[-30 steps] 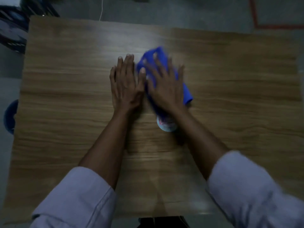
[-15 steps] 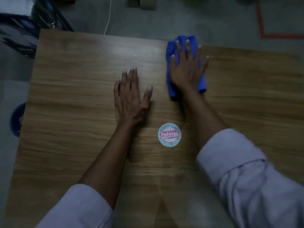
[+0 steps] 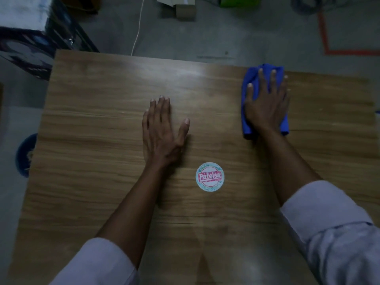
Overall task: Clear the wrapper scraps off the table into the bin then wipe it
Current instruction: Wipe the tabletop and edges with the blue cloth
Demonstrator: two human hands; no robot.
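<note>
A wooden table (image 3: 92, 140) fills the view. My right hand (image 3: 267, 103) lies flat, fingers spread, pressing a folded blue cloth (image 3: 246, 128) onto the table near its far edge, right of centre. My left hand (image 3: 162, 130) rests palm down on the bare wood at mid table, fingers apart, holding nothing. A round white and pink sticker (image 3: 209, 176) lies on the tabletop between my two forearms. No wrapper scraps show on the table.
A blue round bin (image 3: 25, 155) stands on the floor past the table's left edge. Beyond the far edge are a white cable (image 3: 137, 31), a cardboard box (image 3: 181, 9) and orange floor tape (image 3: 329, 50). Dark stacked items (image 3: 30, 44) sit at the far left corner.
My right hand has slid the blue cloth from beside my left hand to the far edge and then rightward. The sticker it covered is now bare. My left hand has stayed put.
</note>
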